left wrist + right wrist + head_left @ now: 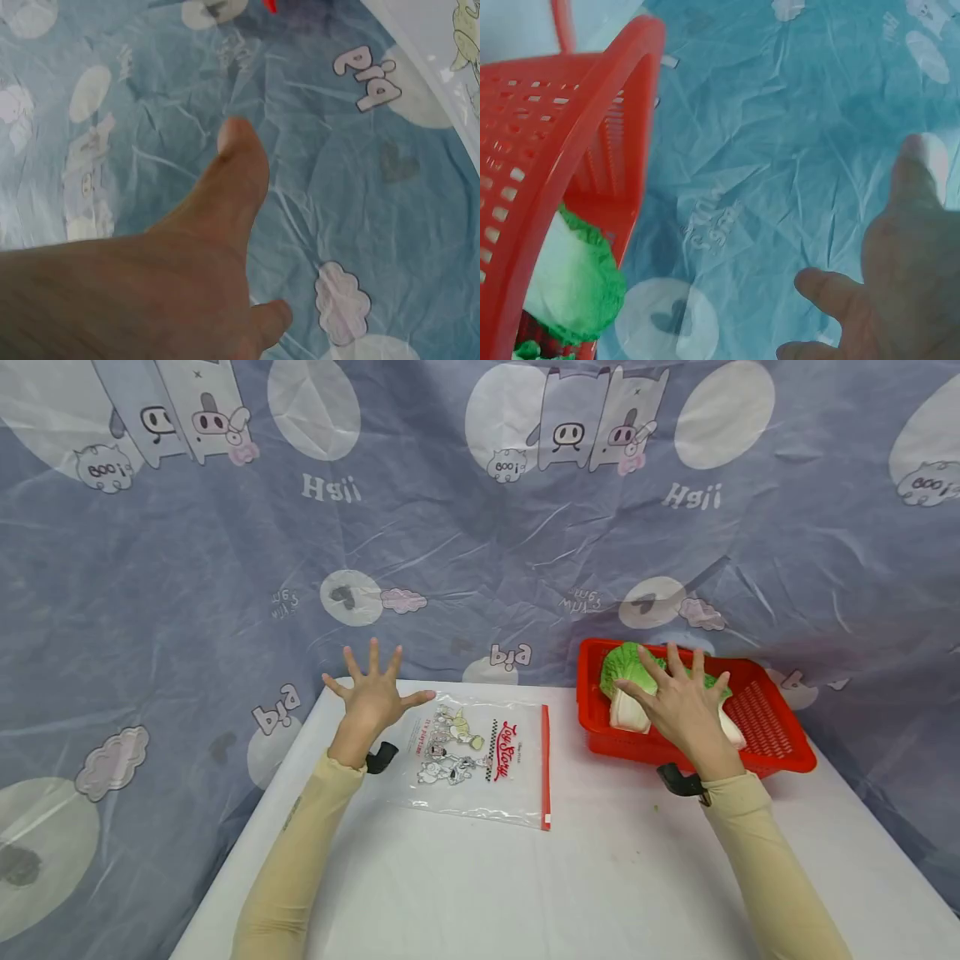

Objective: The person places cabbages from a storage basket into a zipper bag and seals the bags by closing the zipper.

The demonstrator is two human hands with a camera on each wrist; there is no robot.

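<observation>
My left hand (pixel 372 700) is raised with its fingers spread, holding nothing. Beside it on the table lies a clear zip bag (pixel 517 802) with a red slider edge and cartoon print. My right hand (pixel 684 703), also spread and holding nothing, overlaps a red plastic basket (pixel 780 731) in the head view. Inside the basket sit a napa cabbage (pixel 628 712) with a green leafy top and a second cabbage (pixel 731 731), partly covered by the hand. The right wrist view shows the basket (pixel 634 82) to the left of the spread fingers, with one cabbage (pixel 577 277) in it.
A white table (pixel 480 893) stands against a blue-grey cloth backdrop (pixel 450 527) printed with pigs and clouds. The basket is at the table's back right corner, the bag at the back left. Small green scraps (pixel 656 807) lie in front of the basket.
</observation>
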